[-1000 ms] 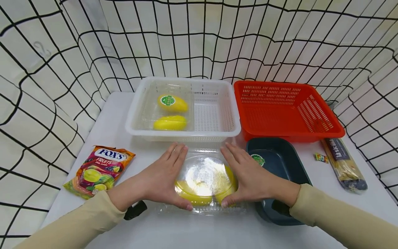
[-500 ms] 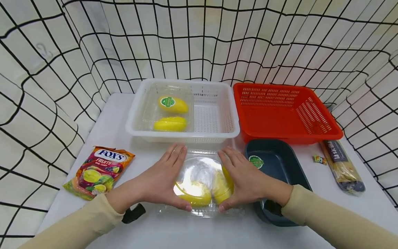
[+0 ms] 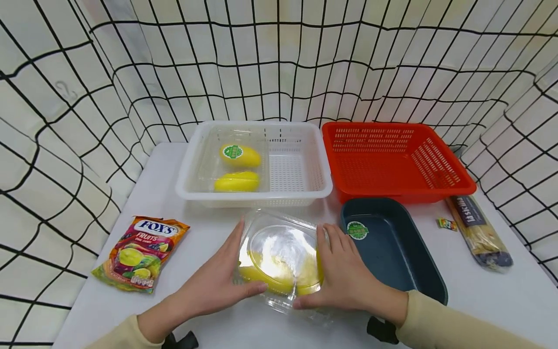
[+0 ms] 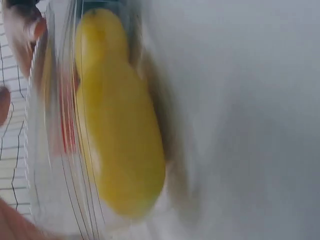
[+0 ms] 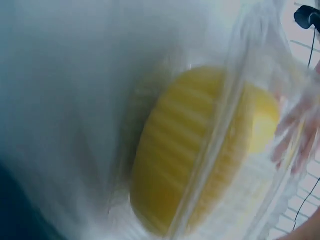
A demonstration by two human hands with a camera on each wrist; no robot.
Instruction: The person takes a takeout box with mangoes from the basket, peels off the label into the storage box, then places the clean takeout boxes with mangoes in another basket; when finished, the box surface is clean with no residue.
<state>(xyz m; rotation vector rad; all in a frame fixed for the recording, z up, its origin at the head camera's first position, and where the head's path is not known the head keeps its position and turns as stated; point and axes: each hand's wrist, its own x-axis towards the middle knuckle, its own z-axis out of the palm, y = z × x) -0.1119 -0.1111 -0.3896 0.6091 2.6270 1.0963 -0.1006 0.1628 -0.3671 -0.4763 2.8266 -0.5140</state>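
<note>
A clear plastic clamshell box (image 3: 281,232) with yellow mangoes (image 4: 120,145) inside is held between both hands in the head view, turned at a slant and lifted off the table. My left hand (image 3: 215,276) grips its left side, thumb along the front and fingertips partly hidden behind the edge. On the right side, my right hand (image 3: 344,271) grips it with the thumb at the front corner and fingers along the edge. A ribbed yellow mango (image 5: 185,150) fills the right wrist view, seen through the plastic.
Behind stands a white basket (image 3: 301,189) holding another clear box with two yellow mangoes (image 3: 237,182). A red basket (image 3: 392,174), a dark blue tray (image 3: 392,242), a small candy (image 3: 446,224) and a pasta pack (image 3: 479,232) lie right. A Fox's candy bag (image 3: 139,254) lies left.
The box has come up off the table and turned clockwise between the hands. Both hands have moved slightly toward the front, and the view has tilted up a little.
</note>
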